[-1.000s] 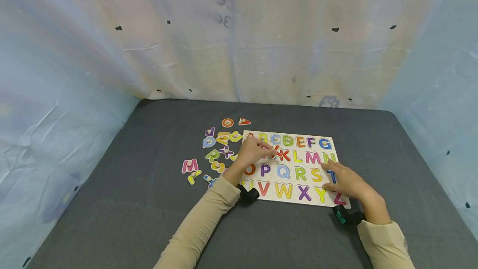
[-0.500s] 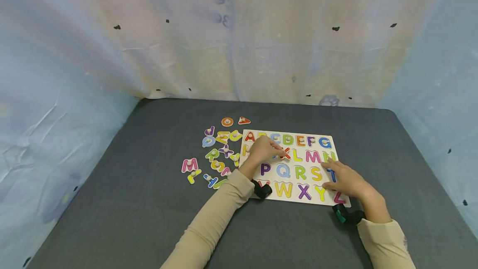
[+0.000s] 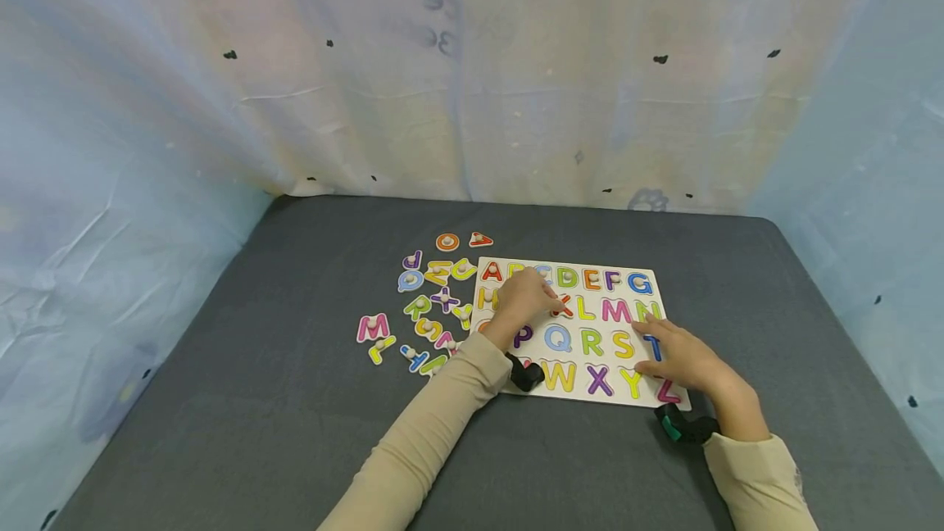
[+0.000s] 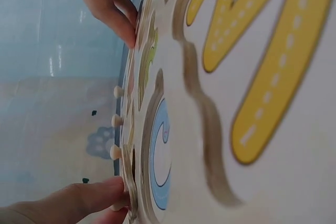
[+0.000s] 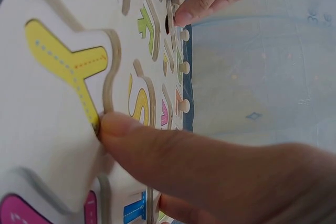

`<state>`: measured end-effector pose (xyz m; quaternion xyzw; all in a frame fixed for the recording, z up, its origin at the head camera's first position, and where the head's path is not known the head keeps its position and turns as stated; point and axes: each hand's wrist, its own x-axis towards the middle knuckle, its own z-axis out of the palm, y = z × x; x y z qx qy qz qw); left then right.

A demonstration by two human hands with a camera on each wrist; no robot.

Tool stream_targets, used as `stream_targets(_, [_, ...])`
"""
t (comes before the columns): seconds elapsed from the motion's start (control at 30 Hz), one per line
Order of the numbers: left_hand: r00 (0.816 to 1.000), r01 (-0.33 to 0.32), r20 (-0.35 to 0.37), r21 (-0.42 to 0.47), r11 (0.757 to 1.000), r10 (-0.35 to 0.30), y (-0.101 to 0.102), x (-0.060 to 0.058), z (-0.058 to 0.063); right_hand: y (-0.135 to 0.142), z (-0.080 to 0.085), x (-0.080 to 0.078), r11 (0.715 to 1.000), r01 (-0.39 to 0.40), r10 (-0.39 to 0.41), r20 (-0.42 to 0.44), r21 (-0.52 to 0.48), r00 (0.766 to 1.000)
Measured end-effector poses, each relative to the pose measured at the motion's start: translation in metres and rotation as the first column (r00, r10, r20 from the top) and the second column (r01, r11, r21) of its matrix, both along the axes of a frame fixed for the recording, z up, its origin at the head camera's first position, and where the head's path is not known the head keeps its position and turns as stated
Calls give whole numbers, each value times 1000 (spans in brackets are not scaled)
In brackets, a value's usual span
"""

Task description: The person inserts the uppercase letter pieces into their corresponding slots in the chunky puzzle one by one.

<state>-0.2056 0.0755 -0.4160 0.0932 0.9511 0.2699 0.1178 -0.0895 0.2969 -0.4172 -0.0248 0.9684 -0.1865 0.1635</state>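
A white alphabet puzzle board (image 3: 576, 341) lies on the table with coloured letters in rows. My left hand (image 3: 524, 297) pinches a red letter piece (image 3: 565, 306) over the K place, left of the L. In the left wrist view, the wooden piece (image 4: 129, 182) sits slightly tilted at the board's surface; my fingers hide its knob. My right hand (image 3: 682, 355) rests on the board's right side, fingers spread near the T and Y places. In the right wrist view, its thumb (image 5: 173, 156) touches the board beside the yellow Y (image 5: 71, 66).
Several loose knobbed letters lie left of the board, among them a pink M (image 3: 373, 328), a yellow L (image 3: 381, 348) and an orange O (image 3: 447, 242). A red A-like piece (image 3: 481, 239) lies behind it. Knobbed pieces fill the top row, such as the blue G (image 3: 640, 283).
My left hand has moved a little right with the red letter piece, which now covers the printed K. The right hand has stayed in place.
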Motion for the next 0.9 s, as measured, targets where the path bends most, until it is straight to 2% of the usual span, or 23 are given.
stream_targets(0.2, [1000, -14, -3, -32, 999, 14, -1, -1, -1, -2, 4, 2, 1000, 1, -1, -2, -1, 1000])
stream_targets(0.4, [1000, 5, -14, -2, 1000, -5, -2, 0, 1, -3, 8, 2, 1000, -10, 10, -13, 1, 1000])
stream_targets(0.6, [1000, 4, -28, 58, 998, -2, -11, 0, -3, -3, 8, 2, 1000, -10, 10, -4, 1, 1000])
stream_targets(0.77, [995, 95, -39, 143, 985, -90, -31, 0, -4, -3, 7, 2, 1000, -2, 2, 2, 2, 1000])
stream_targets(0.9, [976, 219, -51, 201, 955, -213, -53, 0, -1, -2, 6, 2, 1000, -1, 1, 5, 1, 1000])
